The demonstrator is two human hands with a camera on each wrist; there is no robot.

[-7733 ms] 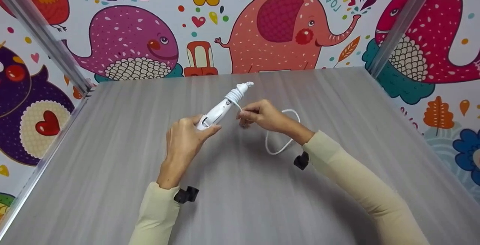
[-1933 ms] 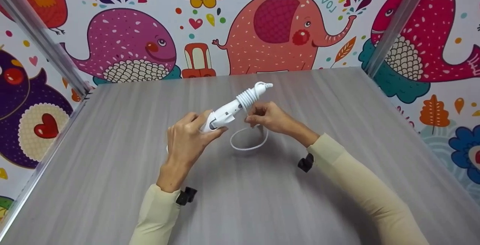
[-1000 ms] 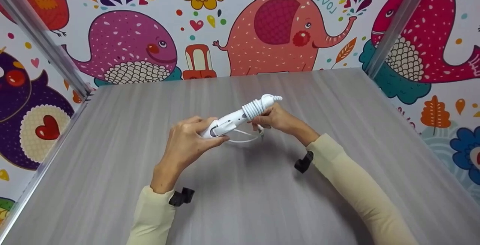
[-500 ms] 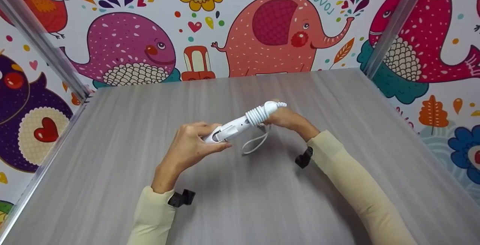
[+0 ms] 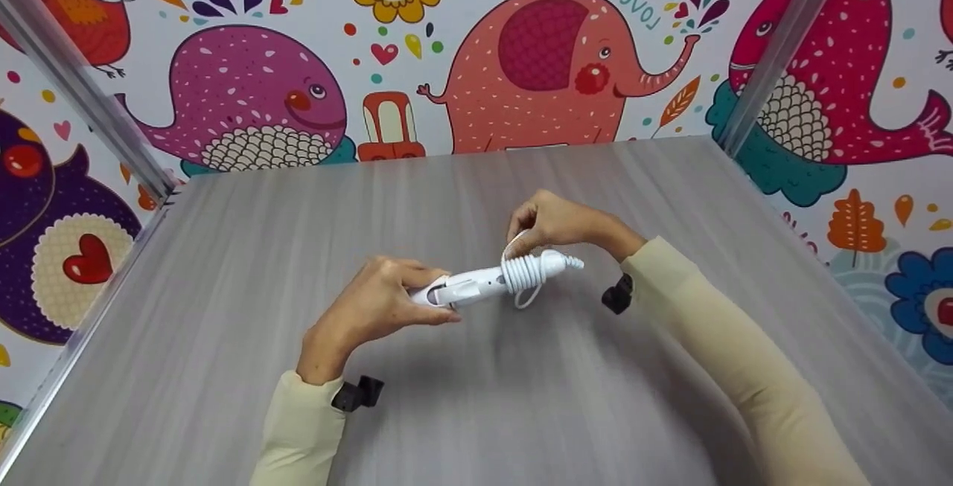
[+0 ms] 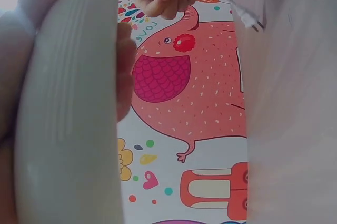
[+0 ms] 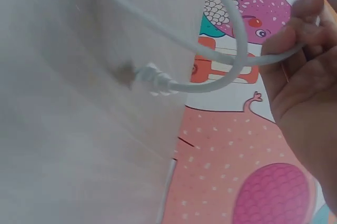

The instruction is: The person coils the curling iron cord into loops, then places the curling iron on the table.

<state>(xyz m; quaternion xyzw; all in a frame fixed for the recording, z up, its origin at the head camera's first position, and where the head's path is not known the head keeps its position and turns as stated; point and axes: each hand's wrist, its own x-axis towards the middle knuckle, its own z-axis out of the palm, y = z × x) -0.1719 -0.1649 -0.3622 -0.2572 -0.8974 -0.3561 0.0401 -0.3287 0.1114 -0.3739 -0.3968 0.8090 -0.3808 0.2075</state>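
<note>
A white hair straightener [image 5: 470, 289] is held above the table, lying nearly level and pointing right. My left hand [image 5: 378, 300] grips its left end, with the thumb along the near side. Several turns of white power cord [image 5: 525, 273] are wound round its right part, near the cord's ribbed outlet. Just behind the coil, my right hand [image 5: 555, 219] pinches the cord's free length between thumb and fingers. A short loop of cord hangs under the straightener. In the left wrist view the two-pin plug [image 6: 248, 19] dangles at the cord's end, below my right hand.
The grey wood-grain table [image 5: 476, 411] spreads below both hands. A wall with cartoon animals [image 5: 543, 77] stands behind it, with metal posts [image 5: 782, 54] at the back corners. A black camera mount [image 5: 357, 394] sits at each wrist.
The straightener has come lower and nearer, turning from slanted to almost level. My right hand has carried the cord from the near side, underneath, to the far side; more turns are on the straightener.
</note>
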